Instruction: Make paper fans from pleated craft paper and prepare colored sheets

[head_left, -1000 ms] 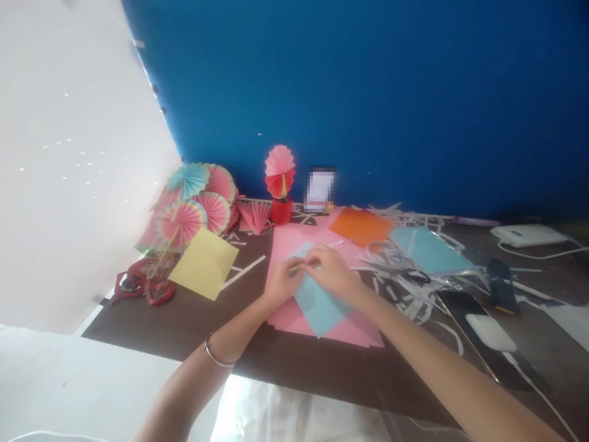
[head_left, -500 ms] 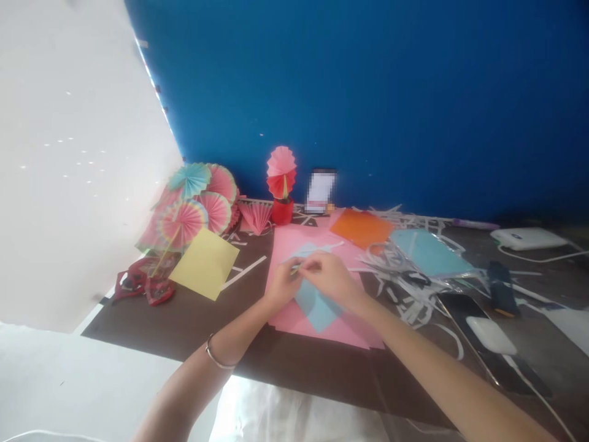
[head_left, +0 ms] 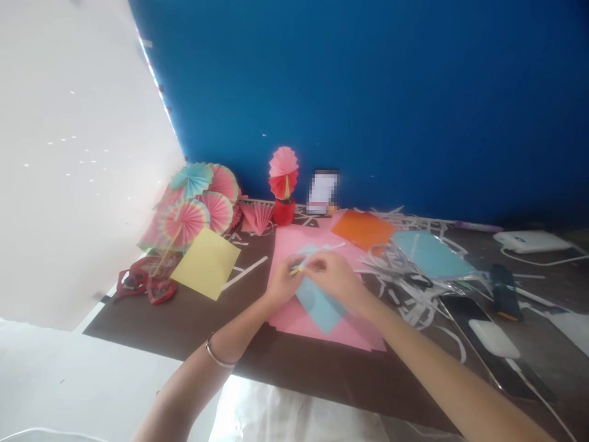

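Note:
My left hand (head_left: 281, 283) and my right hand (head_left: 339, 281) meet fingertip to fingertip over the middle of the desk. Pinched in the left fingers is a small yellow piece (head_left: 296, 270), too small to make out clearly. The right thumb and forefinger close at its right end. Under both hands lies a light blue paper sheet (head_left: 321, 310), partly covered by them. It rests on a stack of pink paper sheets (head_left: 281, 320).
Left of the hands are a yellow sheet (head_left: 207, 264) and pleated paper fans (head_left: 184, 221). Behind stand a red pot (head_left: 284, 212) with a paper flower and a propped screen (head_left: 323, 191). White paper strips (head_left: 411, 296), an orange sheet (head_left: 361, 228) and a phone (head_left: 464, 319) lie to the right.
The view has shifted slightly. Both hands stay together over the blue sheet, and the small yellow piece between the fingers shows more plainly now.

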A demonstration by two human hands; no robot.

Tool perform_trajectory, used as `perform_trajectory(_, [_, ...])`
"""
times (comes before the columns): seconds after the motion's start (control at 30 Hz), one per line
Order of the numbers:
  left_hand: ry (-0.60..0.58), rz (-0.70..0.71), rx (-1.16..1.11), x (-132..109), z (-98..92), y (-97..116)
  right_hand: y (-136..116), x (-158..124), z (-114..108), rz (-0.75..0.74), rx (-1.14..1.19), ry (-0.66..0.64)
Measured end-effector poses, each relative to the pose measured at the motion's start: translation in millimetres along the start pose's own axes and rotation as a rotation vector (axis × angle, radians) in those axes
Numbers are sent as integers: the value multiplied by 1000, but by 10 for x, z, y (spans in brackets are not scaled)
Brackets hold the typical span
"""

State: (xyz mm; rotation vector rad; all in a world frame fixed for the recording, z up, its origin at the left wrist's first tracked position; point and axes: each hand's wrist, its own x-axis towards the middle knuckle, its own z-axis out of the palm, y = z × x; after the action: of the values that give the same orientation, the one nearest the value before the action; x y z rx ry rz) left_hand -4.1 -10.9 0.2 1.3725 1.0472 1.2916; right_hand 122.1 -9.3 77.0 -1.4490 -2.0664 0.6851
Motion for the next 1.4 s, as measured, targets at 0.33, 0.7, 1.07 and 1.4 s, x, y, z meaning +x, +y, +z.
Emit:
perform_trajectory(0.33, [-171, -122, -40, -21, -17, 10, 176, 118, -207, -22, -129, -89])
perform_trajectory(0.7, [-176, -107, 25, -29, -27, 42, 287, 191, -231, 16, -52, -139])
perform_trajectory(1.07, [-134, -123, -27, -25, -14, 28, 226, 238, -252, 45, -33, -203])
perform_trajectory(1.4, [-126, -128, -14, -19, -5, 22, 260, 280, -204, 73, -118, -220])
